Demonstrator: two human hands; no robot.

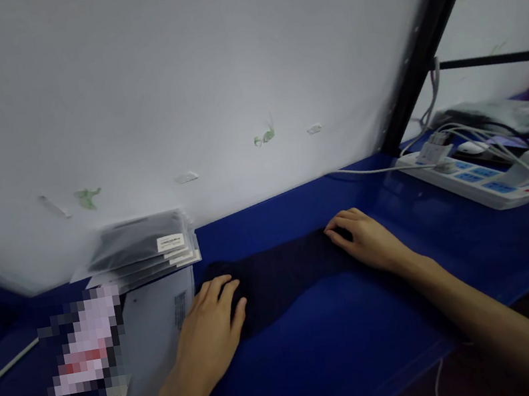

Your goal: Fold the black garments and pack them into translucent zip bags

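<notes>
A long piece of black fabric (283, 279), tube-like and tapering to the right, lies flat across the blue table. Whether it is a sock or a sleeve I cannot tell. My left hand (217, 321) rests on its wider left end, fingers spread and thumb apart. At the narrow right end, my right hand (365, 238) pinches the edge between thumb and fingers. Beside my left hand lies a clear plastic bag (155, 351) with a white barcode label. Behind it is a stack of bagged dark items (137, 243), labelled the same way.
The blue table (313, 365) meets a white wall (225, 83) at the back. A pixelated pinkish item (86, 343) lies at left. To the right are a white power strip (474, 180) with tangled cables and a black metal post (421, 43).
</notes>
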